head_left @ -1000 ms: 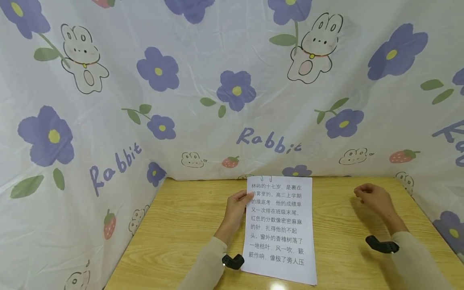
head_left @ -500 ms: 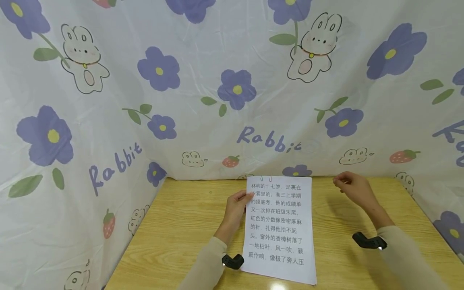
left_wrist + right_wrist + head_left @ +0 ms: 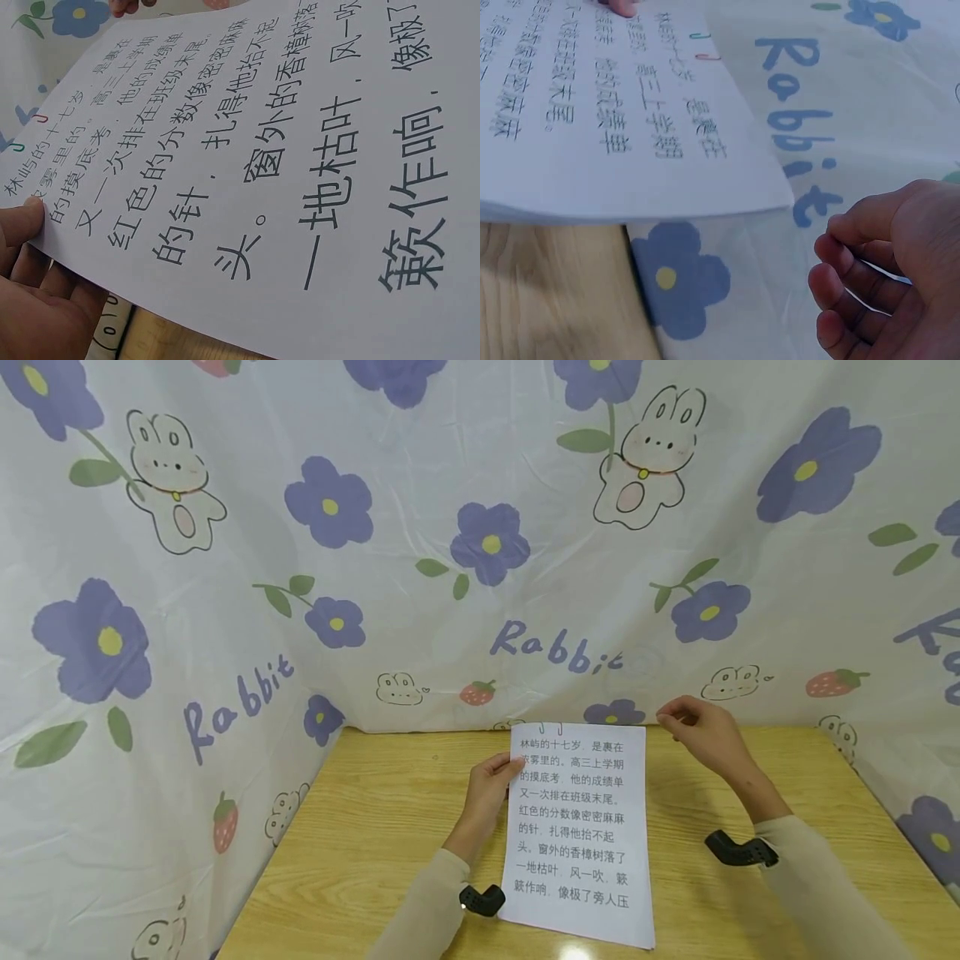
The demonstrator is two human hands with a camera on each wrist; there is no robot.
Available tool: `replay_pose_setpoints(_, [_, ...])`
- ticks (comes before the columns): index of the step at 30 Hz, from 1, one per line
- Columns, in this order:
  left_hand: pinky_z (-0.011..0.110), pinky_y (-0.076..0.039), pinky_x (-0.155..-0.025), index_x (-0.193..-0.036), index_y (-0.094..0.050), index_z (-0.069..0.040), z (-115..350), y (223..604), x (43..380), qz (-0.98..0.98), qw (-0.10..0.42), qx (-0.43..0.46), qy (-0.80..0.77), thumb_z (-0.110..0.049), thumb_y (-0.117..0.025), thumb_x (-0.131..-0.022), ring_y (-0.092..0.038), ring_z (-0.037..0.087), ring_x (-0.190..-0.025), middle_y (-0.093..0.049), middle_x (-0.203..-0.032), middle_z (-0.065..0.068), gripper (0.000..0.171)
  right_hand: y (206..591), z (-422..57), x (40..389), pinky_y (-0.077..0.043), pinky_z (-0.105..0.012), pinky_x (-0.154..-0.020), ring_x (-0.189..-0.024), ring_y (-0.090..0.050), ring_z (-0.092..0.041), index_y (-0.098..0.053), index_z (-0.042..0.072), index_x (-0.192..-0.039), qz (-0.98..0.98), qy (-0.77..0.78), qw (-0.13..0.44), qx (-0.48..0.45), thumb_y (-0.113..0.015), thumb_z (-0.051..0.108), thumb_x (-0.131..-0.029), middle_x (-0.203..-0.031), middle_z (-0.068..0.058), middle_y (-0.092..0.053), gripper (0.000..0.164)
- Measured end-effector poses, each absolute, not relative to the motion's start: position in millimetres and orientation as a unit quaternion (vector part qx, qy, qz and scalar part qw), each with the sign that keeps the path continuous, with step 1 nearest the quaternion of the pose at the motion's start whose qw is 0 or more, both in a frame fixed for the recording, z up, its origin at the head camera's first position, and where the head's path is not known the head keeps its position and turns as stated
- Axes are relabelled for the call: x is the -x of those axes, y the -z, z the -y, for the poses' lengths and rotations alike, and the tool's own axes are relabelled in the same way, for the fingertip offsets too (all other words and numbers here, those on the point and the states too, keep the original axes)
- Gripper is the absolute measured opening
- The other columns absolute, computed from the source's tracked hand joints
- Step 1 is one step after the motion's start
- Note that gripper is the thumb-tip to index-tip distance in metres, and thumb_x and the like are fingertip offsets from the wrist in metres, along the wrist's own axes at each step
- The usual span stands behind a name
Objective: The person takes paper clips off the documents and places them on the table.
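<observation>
A stack of white paper sheets (image 3: pixel 573 920) with large printed Chinese text is held up at a slant over the table. Its left edge is pinched by my left hand (image 3: pixel 483 797), thumb on the front and fingers behind. Two paper clips sit at the top edge, a green paper clip (image 3: pixel 16 147) and a red paper clip (image 3: pixel 43 118). My right hand (image 3: pixel 708 739) hovers just off the upper right corner, apart from the paper. In the right wrist view its fingers (image 3: pixel 826 283) are loosely curled, and nothing shows between them.
Beneath the hands is a wooden table (image 3: pixel 375 827). A white cloth (image 3: pixel 420 610) printed with purple flowers and rabbits hangs behind it and along the sides. Black wrist cameras (image 3: pixel 482 902) are strapped to both sleeves.
My right hand has moved left and upward, from over the right side of the table to near the paper's upper right corner. The left hand and the paper have stayed put.
</observation>
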State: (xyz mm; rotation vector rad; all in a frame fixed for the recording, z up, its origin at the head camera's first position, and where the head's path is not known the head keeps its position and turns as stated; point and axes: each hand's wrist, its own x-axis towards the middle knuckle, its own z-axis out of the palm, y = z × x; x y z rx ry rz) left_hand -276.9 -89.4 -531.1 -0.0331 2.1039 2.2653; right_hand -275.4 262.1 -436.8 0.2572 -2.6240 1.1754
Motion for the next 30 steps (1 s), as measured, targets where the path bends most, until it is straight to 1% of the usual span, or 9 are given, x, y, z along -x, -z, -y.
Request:
replay_pose_setpoints(4, [0.022, -0.060, -0.074, -0.131, -0.074, -0.003, 88, 530, 277, -0.680, 0.023, 0.013, -0.732, -0.026, -0.072, -0.104, -0.076, 0.012, -0.088, -0.080, -0.113, 0.012, 0.036, 428, -254, 277, -0.052, -0.026, -0.065, -0.077, -0.064, -0.015, -0.074, 0.004, -0.115, 0.898, -0.409, 0.131, -0.097, -0.067, 0.025, -0.107, -0.097, -0.015, -0.073, 0.024])
replay_pose_setpoints(8, [0.022, -0.060, -0.074, -0.131, -0.073, -0.002, 87, 531, 278, -0.679, 0.022, 0.010, -0.734, -0.027, -0.072, -0.104, -0.076, 0.012, -0.089, -0.080, -0.114, 0.012, 0.036, 420, -246, 281, -0.050, -0.026, -0.066, -0.079, -0.063, -0.019, -0.074, 0.004, -0.116, 0.897, -0.410, 0.129, -0.106, -0.067, 0.025, -0.107, -0.099, -0.017, -0.074, 0.024])
replay_pose_setpoints(12, [0.022, -0.060, -0.074, -0.131, -0.074, -0.003, 85, 531, 280, -0.678, 0.021, 0.010, -0.735, -0.027, -0.072, -0.104, -0.076, 0.012, -0.089, -0.080, -0.114, 0.012, 0.036, 412, -238, 284, -0.049, -0.027, -0.066, -0.081, -0.060, -0.020, -0.075, 0.004, -0.116, 0.895, -0.411, 0.127, -0.118, -0.067, 0.022, -0.107, -0.100, -0.015, -0.074, 0.022])
replay_pose_setpoints(17, [0.022, -0.060, -0.073, -0.130, -0.074, -0.002, 84, 531, 282, -0.679, 0.016, 0.016, -0.734, -0.026, -0.072, -0.104, -0.076, 0.012, -0.087, -0.081, -0.111, 0.011, 0.036, 404, -227, 287, -0.048, -0.027, -0.067, -0.084, -0.061, -0.023, -0.076, 0.004, -0.113, 0.892, -0.414, 0.124, -0.130, -0.068, 0.017, -0.105, -0.101, -0.014, -0.075, 0.018])
replay_pose_setpoints(24, [0.021, -0.060, -0.072, -0.129, -0.074, -0.002, 82, 531, 284, -0.676, 0.016, 0.019, -0.737, -0.024, -0.073, -0.103, -0.075, 0.011, -0.086, -0.081, -0.109, 0.010, 0.034, 402, -213, 296, -0.050, -0.027, -0.071, -0.086, -0.063, -0.023, -0.076, 0.002, -0.113, 0.888, -0.419, 0.108, -0.154, -0.070, 0.015, -0.104, -0.102, -0.014, -0.076, 0.017])
replay_pose_setpoints(30, [0.021, -0.060, -0.073, -0.130, -0.074, -0.001, 80, 530, 285, -0.676, 0.012, 0.023, -0.736, -0.026, -0.073, -0.103, -0.075, 0.011, -0.086, -0.081, -0.109, 0.009, 0.036, 404, -198, 307, -0.051, -0.029, -0.074, -0.086, -0.065, -0.022, -0.076, 0.004, -0.109, 0.887, -0.415, 0.096, -0.175, -0.071, 0.012, -0.102, -0.101, -0.013, -0.076, 0.012])
